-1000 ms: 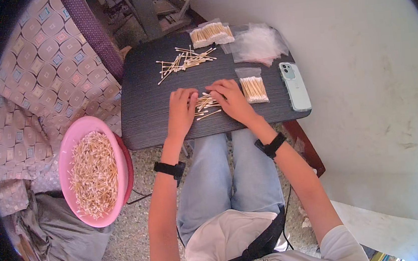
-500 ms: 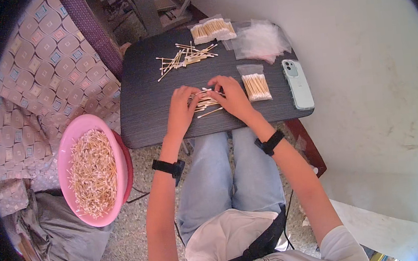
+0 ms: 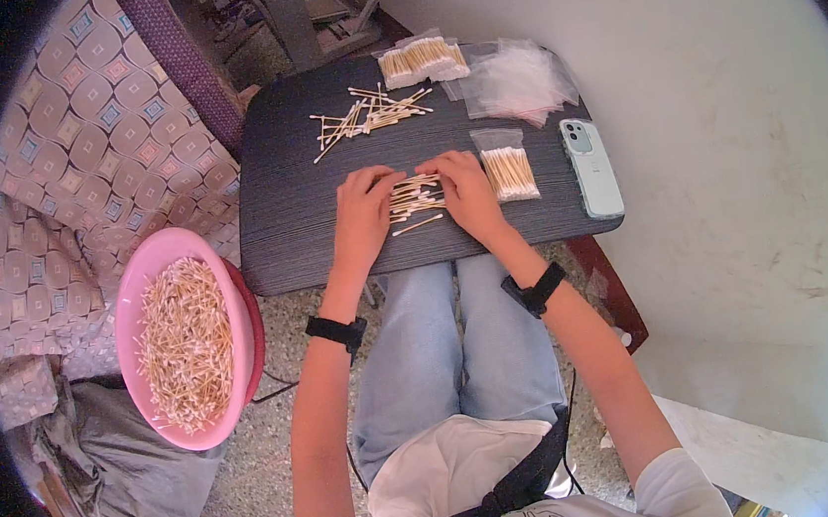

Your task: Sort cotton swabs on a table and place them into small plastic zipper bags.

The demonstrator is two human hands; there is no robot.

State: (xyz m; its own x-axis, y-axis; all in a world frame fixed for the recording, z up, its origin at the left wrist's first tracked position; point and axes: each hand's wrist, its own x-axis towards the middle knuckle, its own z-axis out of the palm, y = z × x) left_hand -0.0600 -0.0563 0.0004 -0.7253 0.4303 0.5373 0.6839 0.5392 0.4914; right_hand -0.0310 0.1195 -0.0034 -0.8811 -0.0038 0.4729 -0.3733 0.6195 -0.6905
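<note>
Crosswise, cotton swabs [image 3: 416, 198] lie between the fingers [image 3: 382, 179] — left hand [image 3: 361, 210] and right hand [image 3: 469, 196].

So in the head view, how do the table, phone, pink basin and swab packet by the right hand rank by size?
1. Table
2. Pink basin
3. Phone and swab packet: too alike to rank; the phone looks longer, the packet wider.

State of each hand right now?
Left hand: curled at left side of cotton swabs; can't tell if grip is closed.
Right hand: curled at their right side; grip can't be told either.
</note>
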